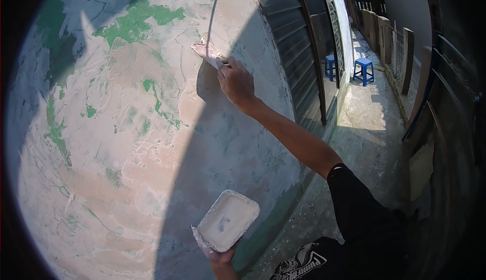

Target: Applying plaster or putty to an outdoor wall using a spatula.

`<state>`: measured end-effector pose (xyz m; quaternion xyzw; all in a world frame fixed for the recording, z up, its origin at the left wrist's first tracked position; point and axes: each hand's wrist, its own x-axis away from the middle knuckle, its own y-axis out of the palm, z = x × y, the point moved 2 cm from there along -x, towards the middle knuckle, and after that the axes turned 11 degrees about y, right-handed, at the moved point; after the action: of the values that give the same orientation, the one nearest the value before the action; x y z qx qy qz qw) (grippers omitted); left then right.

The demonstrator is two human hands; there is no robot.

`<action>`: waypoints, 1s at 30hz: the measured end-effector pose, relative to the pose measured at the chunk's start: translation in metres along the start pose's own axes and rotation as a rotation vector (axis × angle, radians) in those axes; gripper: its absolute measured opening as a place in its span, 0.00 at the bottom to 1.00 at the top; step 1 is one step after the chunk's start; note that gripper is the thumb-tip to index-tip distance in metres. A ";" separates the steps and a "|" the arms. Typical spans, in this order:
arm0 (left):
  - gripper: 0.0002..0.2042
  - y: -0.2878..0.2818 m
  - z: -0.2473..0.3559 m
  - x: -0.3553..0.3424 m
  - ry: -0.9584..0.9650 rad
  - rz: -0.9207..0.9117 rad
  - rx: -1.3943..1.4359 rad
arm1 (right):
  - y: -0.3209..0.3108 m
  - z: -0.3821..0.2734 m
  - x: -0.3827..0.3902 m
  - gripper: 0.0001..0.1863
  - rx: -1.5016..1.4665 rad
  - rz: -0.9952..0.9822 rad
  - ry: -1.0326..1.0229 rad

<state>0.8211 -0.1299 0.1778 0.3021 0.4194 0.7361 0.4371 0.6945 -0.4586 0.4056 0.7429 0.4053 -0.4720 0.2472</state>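
Observation:
My right hand point(238, 83) is closed round the handle of a putty knife point(206, 51), out at the end of my stretched arm. Its putty-smeared blade lies at the wall point(152, 173), which is coated in pale, uneven filler with green paint showing through in patches. Low in front of me, my left hand point(223, 254) grips a shallow rectangular tray point(229, 220) from below. White putty coats the tray's inside and rim. A pale, putty-caked edge point(198, 235) sticks out beside the tray; I cannot tell what it belongs to.
A louvred window point(288, 32) with dark frames is set in the wall at the right. Along the concrete walkway point(367, 143) stands a blue stool point(363, 71). A fence of posts point(385, 39) borders the far side, and dark railings point(450, 72) rise at the right.

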 end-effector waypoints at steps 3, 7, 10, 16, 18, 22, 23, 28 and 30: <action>0.37 0.003 -0.004 0.001 0.013 0.034 -0.030 | 0.017 0.005 0.012 0.17 0.091 -0.033 -0.012; 0.38 0.005 -0.009 -0.001 0.003 0.096 0.012 | 0.014 0.009 0.054 0.14 0.070 -0.181 -0.125; 0.38 0.011 -0.020 -0.007 -0.024 0.007 -0.045 | -0.013 0.017 0.065 0.11 -0.060 -0.242 -0.191; 0.39 0.017 -0.057 -0.024 -0.056 0.011 -0.080 | -0.085 0.038 0.081 0.11 -0.564 -0.918 0.109; 0.39 0.011 -0.070 -0.032 -0.089 -0.027 -0.066 | -0.117 0.034 0.085 0.13 -0.578 -1.056 0.014; 0.40 0.009 -0.099 -0.044 -0.051 -0.024 -0.096 | -0.144 0.030 0.111 0.16 -0.530 -1.370 -0.266; 0.40 0.008 -0.105 -0.047 -0.065 -0.040 -0.080 | -0.149 0.030 0.113 0.16 -0.539 -1.388 -0.261; 0.39 0.015 -0.125 -0.045 -0.049 -0.048 -0.110 | -0.159 0.034 0.131 0.20 -0.212 -1.385 -0.651; 0.38 0.024 -0.132 -0.041 -0.029 -0.045 -0.113 | -0.165 0.039 0.139 0.19 -0.244 -1.384 -0.686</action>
<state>0.7225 -0.2198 0.1347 0.2777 0.3775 0.7442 0.4759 0.5686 -0.3463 0.2660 0.1012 0.7263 -0.6742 0.0881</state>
